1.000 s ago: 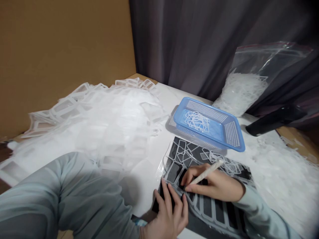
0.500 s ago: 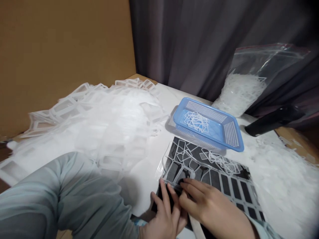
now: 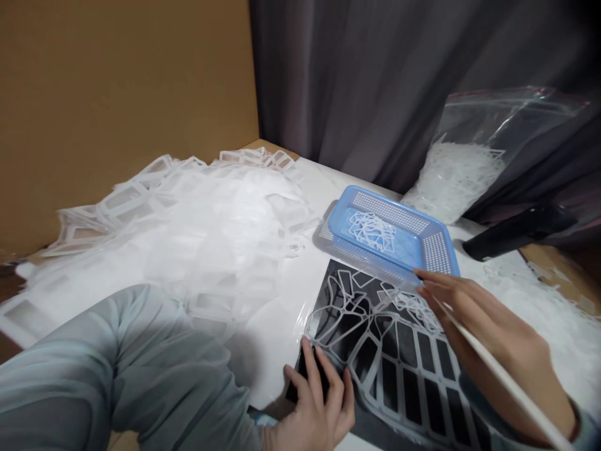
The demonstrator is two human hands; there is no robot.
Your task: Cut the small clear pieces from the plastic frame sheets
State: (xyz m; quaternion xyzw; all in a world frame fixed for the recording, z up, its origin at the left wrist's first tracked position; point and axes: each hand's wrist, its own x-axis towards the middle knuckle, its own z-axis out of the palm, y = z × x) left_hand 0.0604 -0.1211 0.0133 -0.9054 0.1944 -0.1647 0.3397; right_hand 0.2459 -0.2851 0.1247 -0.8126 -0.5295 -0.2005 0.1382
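The left hand lies open and presses the near edge of the black sheet. The right hand is closed around a white stick, its fingertips just beside the blue basket.

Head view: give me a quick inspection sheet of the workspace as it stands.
surface: white table top, black sheet lying on it.
job's things: white plastic lattice over the black sheet; blue basket holding lattice scraps.
clutter: heap of plastic frames at left, loose scraps at right, zip bag of scraps, black handle.
hands: left hand pressing the black sheet's near edge; right hand holding a white stick.
cables: nothing seen.
surroundings: cardboard wall, dark curtain.
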